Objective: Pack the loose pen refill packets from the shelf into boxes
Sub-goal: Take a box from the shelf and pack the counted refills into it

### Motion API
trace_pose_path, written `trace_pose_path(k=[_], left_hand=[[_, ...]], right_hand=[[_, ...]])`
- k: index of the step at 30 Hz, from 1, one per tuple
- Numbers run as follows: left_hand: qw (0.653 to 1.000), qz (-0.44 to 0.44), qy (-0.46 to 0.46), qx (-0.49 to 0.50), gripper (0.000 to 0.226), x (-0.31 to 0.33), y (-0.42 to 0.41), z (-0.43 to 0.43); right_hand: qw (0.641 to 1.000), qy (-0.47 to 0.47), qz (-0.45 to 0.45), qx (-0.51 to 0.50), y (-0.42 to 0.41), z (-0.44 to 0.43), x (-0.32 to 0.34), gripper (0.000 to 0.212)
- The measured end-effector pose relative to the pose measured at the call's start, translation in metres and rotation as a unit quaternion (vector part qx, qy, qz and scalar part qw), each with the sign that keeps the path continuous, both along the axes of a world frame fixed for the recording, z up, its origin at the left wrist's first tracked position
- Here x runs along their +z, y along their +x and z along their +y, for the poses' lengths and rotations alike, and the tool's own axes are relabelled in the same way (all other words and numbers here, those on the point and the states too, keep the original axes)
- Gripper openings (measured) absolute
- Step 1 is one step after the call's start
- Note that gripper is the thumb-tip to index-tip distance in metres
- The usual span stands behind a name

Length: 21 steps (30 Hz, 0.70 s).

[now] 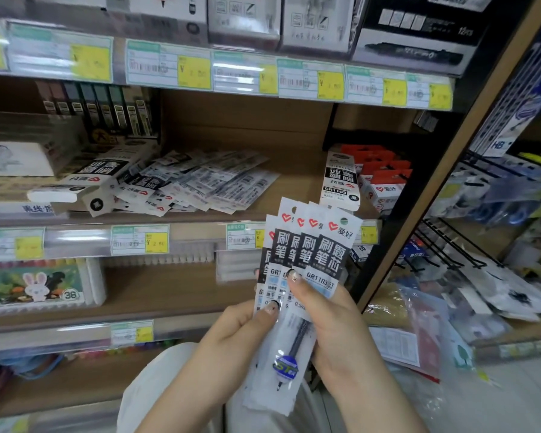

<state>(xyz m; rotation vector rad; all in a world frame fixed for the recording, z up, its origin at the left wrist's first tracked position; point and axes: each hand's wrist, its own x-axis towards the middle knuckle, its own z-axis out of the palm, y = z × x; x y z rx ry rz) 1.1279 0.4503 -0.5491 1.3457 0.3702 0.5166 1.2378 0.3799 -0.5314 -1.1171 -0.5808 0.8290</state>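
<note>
I hold a fanned bunch of several pen refill packets [313, 254] upright in front of the shelf, black-and-white with red heart logos. My left hand [231, 335] grips the bunch from the left, thumb pressed on its front. My right hand [328, 320] grips it from the right, thumb on the front as well. A heap of loose refill packets [200, 182] lies on the middle shelf. An open refill box [85, 179] lies on its side left of the heap. Another refill box [339, 179] stands upright at the shelf's right.
Red-and-white boxes [384, 176] stand behind the upright box. Price labels [139, 240] line the shelf edges. A crayon set with a rabbit [35, 284] sits on the lower shelf. To the right are wire hooks [444, 245] and piled bagged goods [419, 332].
</note>
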Motion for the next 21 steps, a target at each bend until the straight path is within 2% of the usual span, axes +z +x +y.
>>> trace_pose_path(k=[5, 10, 13, 17, 21], left_hand=[[0.998, -0.006, 0.053, -0.04, 0.015, 0.003, 0.004, -0.002], [0.989, 0.045, 0.117, -0.083, 0.011, -0.01, 0.016, 0.009], [0.98, 0.104, 0.158, -0.057, 0.011, -0.03, 0.027, 0.018], [0.973, 0.159, 0.167, -0.019, 0.013, -0.064, 0.036, 0.017], [0.973, 0.166, 0.16, 0.036, 0.024, -0.084, 0.041, 0.005]], right_hand=[[1.0, -0.017, -0.009, 0.015, 0.002, 0.0, -0.006, 0.029], [0.997, -0.028, -0.059, 0.037, 0.012, 0.0, -0.006, 0.031], [0.995, -0.055, -0.079, 0.029, 0.023, 0.002, -0.013, 0.028], [0.996, -0.08, -0.046, -0.005, 0.027, 0.004, -0.038, 0.037], [0.991, -0.095, -0.095, -0.012, 0.02, 0.006, -0.052, 0.026]])
